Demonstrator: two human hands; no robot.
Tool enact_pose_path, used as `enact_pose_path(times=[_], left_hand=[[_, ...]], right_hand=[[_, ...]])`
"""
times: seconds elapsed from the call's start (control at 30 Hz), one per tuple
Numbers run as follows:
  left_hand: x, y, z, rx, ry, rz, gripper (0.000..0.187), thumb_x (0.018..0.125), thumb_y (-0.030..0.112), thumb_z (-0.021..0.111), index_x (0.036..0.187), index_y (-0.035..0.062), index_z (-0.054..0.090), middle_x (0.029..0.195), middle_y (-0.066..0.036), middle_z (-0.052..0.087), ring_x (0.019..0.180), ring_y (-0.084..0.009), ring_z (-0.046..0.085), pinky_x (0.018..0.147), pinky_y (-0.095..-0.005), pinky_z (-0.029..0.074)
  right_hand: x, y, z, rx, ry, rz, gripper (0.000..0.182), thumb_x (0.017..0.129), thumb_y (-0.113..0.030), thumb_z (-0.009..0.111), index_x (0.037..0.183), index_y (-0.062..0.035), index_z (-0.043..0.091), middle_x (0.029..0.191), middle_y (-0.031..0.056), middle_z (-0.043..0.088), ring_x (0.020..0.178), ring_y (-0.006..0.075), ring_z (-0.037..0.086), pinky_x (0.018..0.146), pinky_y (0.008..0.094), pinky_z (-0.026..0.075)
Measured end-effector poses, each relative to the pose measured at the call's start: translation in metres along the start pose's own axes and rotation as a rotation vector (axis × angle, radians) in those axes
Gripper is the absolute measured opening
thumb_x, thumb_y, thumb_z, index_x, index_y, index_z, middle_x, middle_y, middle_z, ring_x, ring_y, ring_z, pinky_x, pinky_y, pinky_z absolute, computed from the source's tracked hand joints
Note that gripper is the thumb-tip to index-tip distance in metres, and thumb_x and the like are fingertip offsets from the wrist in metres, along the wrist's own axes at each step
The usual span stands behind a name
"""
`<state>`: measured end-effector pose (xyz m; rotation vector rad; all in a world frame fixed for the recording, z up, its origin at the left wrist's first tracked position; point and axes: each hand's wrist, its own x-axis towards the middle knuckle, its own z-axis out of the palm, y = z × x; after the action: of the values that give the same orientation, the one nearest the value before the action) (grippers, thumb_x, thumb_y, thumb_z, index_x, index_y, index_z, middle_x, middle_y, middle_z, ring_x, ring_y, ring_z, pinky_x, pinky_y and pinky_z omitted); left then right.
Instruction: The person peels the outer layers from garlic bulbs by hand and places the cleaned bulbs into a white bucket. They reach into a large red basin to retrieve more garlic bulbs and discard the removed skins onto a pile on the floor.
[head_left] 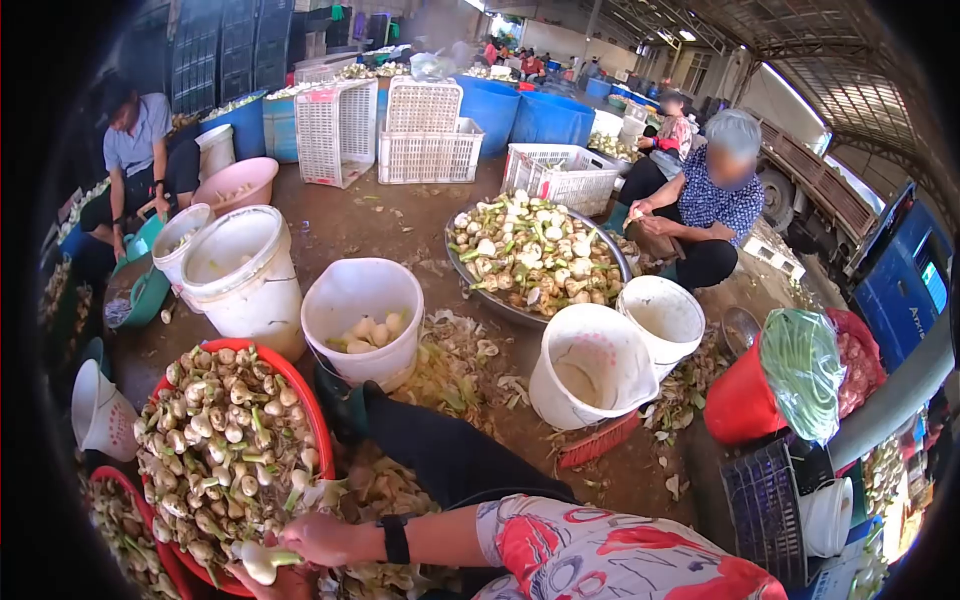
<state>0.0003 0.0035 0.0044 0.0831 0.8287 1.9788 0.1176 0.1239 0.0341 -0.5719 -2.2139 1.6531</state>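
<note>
A peeled white garlic bulb (259,563) with a short green stem is between my hands at the bottom left. My left hand (280,583), partly cut off by the lower edge, is closed around the bulb from below. Bent over the stem end are the fingers of my right hand (322,540), a dark band on its wrist; whether they also hold a small tool cannot be seen. Just beyond my hands stands a red tub (322,425) heaped with brownish, unpeeled garlic bulbs (220,440).
A white bucket (362,285) with some peeled garlic stands past my leg, beside papery skins (450,370). Farther off are empty buckets (592,375), a wide metal basin (470,285) of garlic and a red brush (600,442). Seated people work at left and right.
</note>
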Motion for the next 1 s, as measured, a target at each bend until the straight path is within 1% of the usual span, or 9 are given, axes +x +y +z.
enact_pose_path(times=[0.13,0.23,0.27,0.33,0.5,0.6,0.87,0.93,1.0], left_hand=[[-0.015,0.003,0.016,0.426,0.114,0.121,0.045,0.081,0.037,0.054,0.111,0.0046,0.047,0.104,-0.013,0.052,0.092,-0.0253,0.053,0.077,-0.0389,0.047],[-0.023,0.013,0.032,1.438,-0.29,0.363,0.046,0.081,0.025,0.055,0.119,0.0044,0.038,0.112,-0.014,0.048,0.1,-0.0281,0.049,0.082,-0.0467,0.044],[-0.023,0.01,0.026,1.433,-0.283,0.363,0.046,0.081,0.025,0.055,0.119,0.0044,0.038,0.112,-0.014,0.048,0.1,-0.0281,0.049,0.082,-0.0467,0.044],[-0.019,0.005,0.015,0.47,-0.229,0.051,0.047,0.079,0.019,0.055,0.119,0.0037,0.038,0.114,-0.015,0.046,0.101,-0.0293,0.048,0.08,-0.0474,0.044],[-0.003,-0.001,-0.018,0.243,-0.237,0.014,0.053,0.08,0.029,0.05,0.122,0.0025,0.036,0.12,-0.016,0.042,0.105,-0.0293,0.046,0.082,-0.0462,0.043],[-0.02,0.008,0.02,0.487,-0.164,-0.008,0.049,0.081,0.027,0.048,0.12,-0.0002,0.038,0.121,-0.016,0.041,0.105,-0.0276,0.046,0.083,-0.041,0.043],[-0.001,-0.008,-0.001,1.137,-0.231,-0.047,0.049,0.086,0.029,0.047,0.124,0.0015,0.035,0.121,-0.014,0.041,0.105,-0.0252,0.045,0.089,-0.037,0.038],[0.004,-0.014,0.002,1.206,-0.26,0.012,0.036,0.081,0.031,0.049,0.102,0.002,0.052,0.09,-0.011,0.057,0.085,-0.0203,0.054,0.076,-0.031,0.043],[-0.003,-0.023,0.007,1.222,-0.333,0.131,0.033,0.08,0.023,0.053,0.102,-0.0011,0.053,0.095,-0.013,0.058,0.09,-0.0212,0.054,0.082,-0.0325,0.041]], right_hand=[[-0.006,0.007,-0.009,-0.14,0.084,-0.296,0.011,0.077,-0.01,0.049,0.071,-0.0021,0.052,0.069,0.0143,0.052,0.071,0.0328,0.052,0.061,0.0406,0.038],[-0.004,0.003,-0.01,-0.138,0.097,-0.327,0.009,0.076,-0.01,0.05,0.072,-0.0024,0.052,0.069,0.0141,0.051,0.07,0.0332,0.052,0.06,0.04,0.039],[-0.004,-0.001,-0.01,-0.101,0.095,-0.341,0.009,0.076,-0.01,0.05,0.072,-0.0021,0.052,0.069,0.014,0.051,0.07,0.0333,0.052,0.06,0.0397,0.039],[0.002,-0.001,-0.009,-0.162,0.144,-0.327,0.01,0.076,-0.011,0.051,0.072,-0.0019,0.052,0.07,0.0142,0.052,0.069,0.0332,0.052,0.06,0.0394,0.04],[0.026,0.007,-0.008,-0.268,-0.014,-0.365,0.015,0.075,-0.015,0.053,0.069,-0.0012,0.051,0.07,0.0147,0.052,0.067,0.0331,0.052,0.058,0.0391,0.04],[0.029,-0.003,-0.023,-0.145,-0.369,-0.016,0.018,0.073,-0.018,0.055,0.069,-0.001,0.051,0.069,0.0143,0.052,0.067,0.0332,0.052,0.058,0.0391,0.04],[0.014,0.009,-0.022,-0.529,-0.386,-0.366,0.031,0.075,-0.025,0.047,0.058,-0.0004,0.055,0.058,0.019,0.054,0.056,0.0381,0.052,0.051,0.0435,0.041],[0.008,0.014,-0.032,-0.424,-0.379,-0.434,0.025,0.075,-0.024,0.048,0.066,-0.0033,0.058,0.061,0.0182,0.055,0.057,0.0383,0.052,0.052,0.0429,0.042],[0.002,0.045,-0.02,-0.39,-0.348,-0.508,0.024,0.074,-0.022,0.05,0.095,-0.0112,0.058,0.075,0.0139,0.058,0.069,0.0339,0.055,0.06,0.0396,0.044]])
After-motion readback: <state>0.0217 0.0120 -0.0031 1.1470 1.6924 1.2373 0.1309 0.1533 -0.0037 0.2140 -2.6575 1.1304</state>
